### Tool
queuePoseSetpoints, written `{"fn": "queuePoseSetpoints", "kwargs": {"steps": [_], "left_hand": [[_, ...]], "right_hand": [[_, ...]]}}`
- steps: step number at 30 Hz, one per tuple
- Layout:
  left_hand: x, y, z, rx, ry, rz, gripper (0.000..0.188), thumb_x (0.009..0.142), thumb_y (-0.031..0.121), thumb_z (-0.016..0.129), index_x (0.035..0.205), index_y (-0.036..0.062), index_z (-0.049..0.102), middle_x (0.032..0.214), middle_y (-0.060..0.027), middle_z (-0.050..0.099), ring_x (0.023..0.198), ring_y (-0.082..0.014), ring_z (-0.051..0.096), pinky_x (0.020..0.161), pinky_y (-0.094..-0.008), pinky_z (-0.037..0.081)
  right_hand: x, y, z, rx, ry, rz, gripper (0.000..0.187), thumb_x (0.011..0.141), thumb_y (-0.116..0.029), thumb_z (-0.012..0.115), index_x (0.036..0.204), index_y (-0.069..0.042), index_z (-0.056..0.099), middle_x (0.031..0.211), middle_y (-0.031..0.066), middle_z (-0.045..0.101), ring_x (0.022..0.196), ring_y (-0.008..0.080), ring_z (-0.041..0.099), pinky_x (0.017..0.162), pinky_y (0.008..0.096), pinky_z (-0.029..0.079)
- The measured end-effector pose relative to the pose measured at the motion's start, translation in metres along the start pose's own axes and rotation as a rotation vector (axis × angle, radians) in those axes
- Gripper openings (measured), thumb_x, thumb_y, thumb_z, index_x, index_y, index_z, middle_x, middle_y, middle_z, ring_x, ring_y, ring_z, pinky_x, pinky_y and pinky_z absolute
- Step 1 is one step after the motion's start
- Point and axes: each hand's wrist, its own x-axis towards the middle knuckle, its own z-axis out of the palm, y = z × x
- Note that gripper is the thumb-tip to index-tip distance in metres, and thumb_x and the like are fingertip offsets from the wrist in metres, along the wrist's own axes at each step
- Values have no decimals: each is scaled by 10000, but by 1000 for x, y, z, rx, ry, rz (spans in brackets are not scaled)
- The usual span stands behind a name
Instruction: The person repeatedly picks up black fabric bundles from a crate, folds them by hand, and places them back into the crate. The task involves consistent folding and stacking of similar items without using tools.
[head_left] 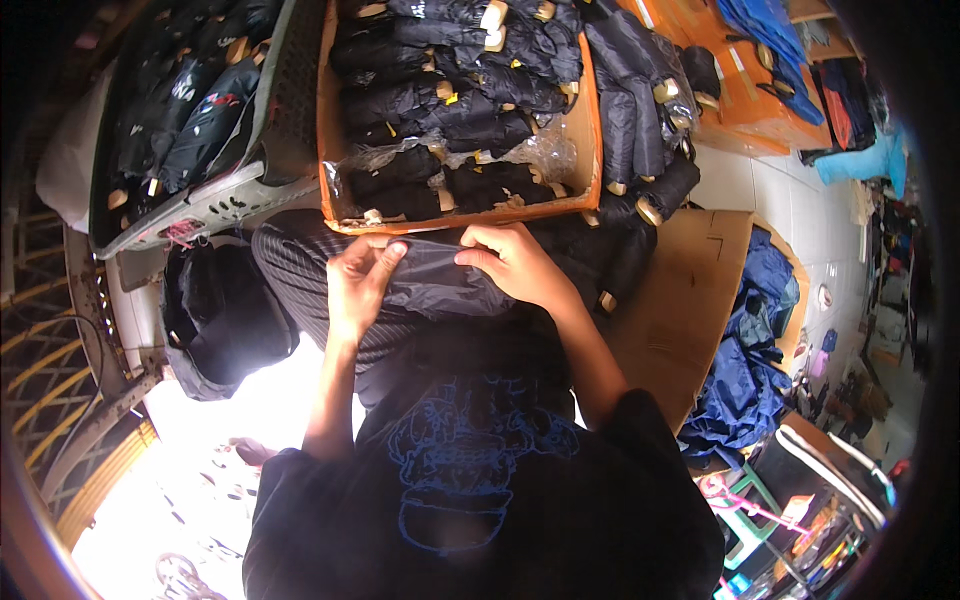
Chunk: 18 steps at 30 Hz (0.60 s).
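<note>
Both my hands grip a dark folded umbrella (440, 285) in a shiny sleeve, held across my lap. My left hand (358, 280) pinches its left end and my right hand (512, 262) pinches its right end. Just beyond the hands stands an orange cardboard box (592, 150) packed with several black folded umbrellas (450, 110) with tan handle tips and yellow tags. Clear plastic wrap lies crumpled inside the box's near side.
A grey plastic crate (215, 195) of dark umbrellas sits at the left. A dark bag (225, 310) lies below it. More black umbrellas (640, 120) pile right of the box, beside a cardboard sheet (690, 300) and blue fabric (745, 380). Orange boxes (750, 90) stand far right.
</note>
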Motion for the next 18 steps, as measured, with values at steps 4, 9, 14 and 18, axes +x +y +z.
{"fn": "queuePoseSetpoints", "kwargs": {"steps": [4, 9, 14, 18], "left_hand": [[-2, 35, 10, -286, -13, 39, 224, 890, 40, 651, 1099, -29, 609, 901, -43, 667, 830, -90, 610, 756, -213, 477], [5, 11, -16, -193, -111, -5, 285, 863, -7, 663, 1134, -50, 582, 938, -59, 675, 856, -104, 624, 753, -222, 491], [8, 2, -28, 355, 81, 103, 207, 905, 97, 646, 1076, -16, 613, 857, -28, 665, 745, -68, 598, 628, -227, 461], [3, 8, -33, 374, 123, 155, 161, 927, 91, 607, 1053, -9, 590, 805, -9, 633, 699, -47, 537, 643, -224, 445]], "right_hand": [[5, 6, 8, 14, 97, 3, 182, 861, -132, 670, 819, 20, 579, 643, 135, 538, 546, 197, 470, 550, 327, 393], [7, 4, 2, -27, 124, 32, 200, 823, -136, 718, 811, 23, 596, 628, 101, 541, 551, 156, 443, 549, 300, 394], [10, 11, 0, -42, 98, 13, 204, 822, -130, 733, 804, 18, 593, 653, 45, 538, 607, 80, 446, 560, 260, 385], [22, 9, -6, -1, -18, 74, 186, 853, -142, 702, 810, 10, 604, 674, 9, 558, 621, 66, 460, 568, 247, 392]]}}
